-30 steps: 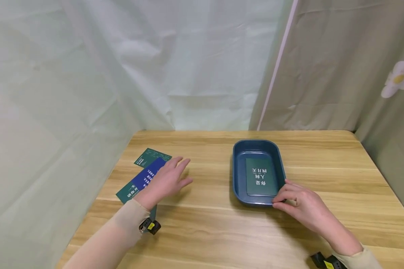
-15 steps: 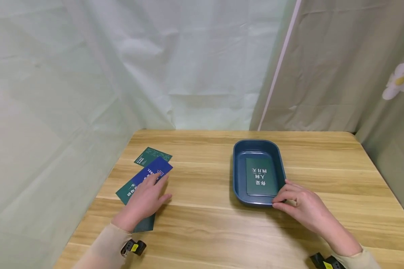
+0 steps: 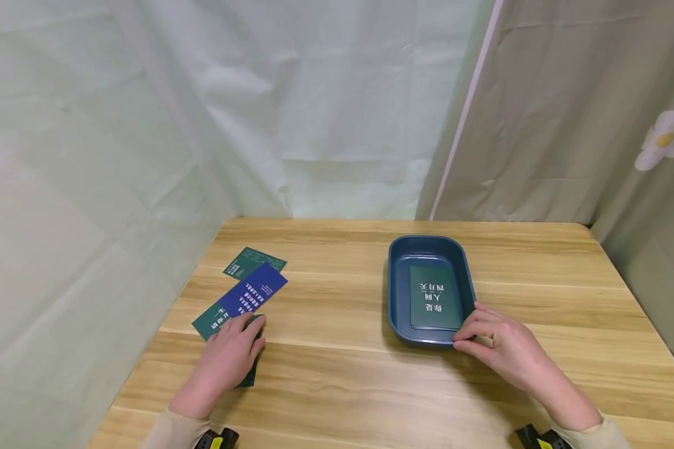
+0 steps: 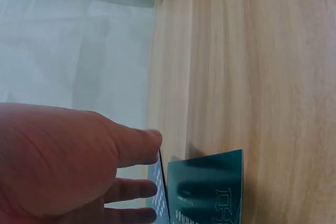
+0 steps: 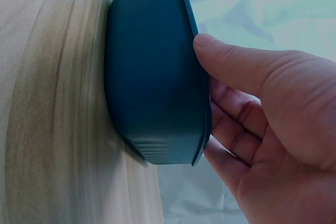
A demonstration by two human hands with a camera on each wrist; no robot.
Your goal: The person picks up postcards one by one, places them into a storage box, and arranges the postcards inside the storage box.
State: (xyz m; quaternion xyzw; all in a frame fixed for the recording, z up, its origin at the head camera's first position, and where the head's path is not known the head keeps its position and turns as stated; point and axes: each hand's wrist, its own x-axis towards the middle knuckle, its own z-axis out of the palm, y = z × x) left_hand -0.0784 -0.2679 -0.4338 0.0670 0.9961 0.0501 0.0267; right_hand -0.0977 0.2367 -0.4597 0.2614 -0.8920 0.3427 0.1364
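My left hand [image 3: 224,358] is low over a dark green card [image 3: 249,378] at the near left, covering much of it, fingers gently bent. In the left wrist view, its thumb and fingers stretch toward that green card [image 4: 206,184], apart from it. Past the fingertips lies a long blue-and-green card [image 3: 255,290] with white lettering, overlapping a smaller green card [image 3: 243,267]. My right hand [image 3: 505,349] pinches the near right corner of a dark blue tray [image 3: 394,299]. In the right wrist view, the thumb presses the tray's rim [image 5: 195,30]. Inside the tray lies a green card [image 3: 434,293] with white characters.
A wooden table [image 3: 337,374] bears everything. Pale curtains [image 3: 337,125] hang behind and along the left, and a greyish curtain with a printed flower [image 3: 665,138] closes off the right.
My left hand has drawn back toward me and left, from over the blue-and-green card to the nearer green card. The right hand stays at the tray's corner.
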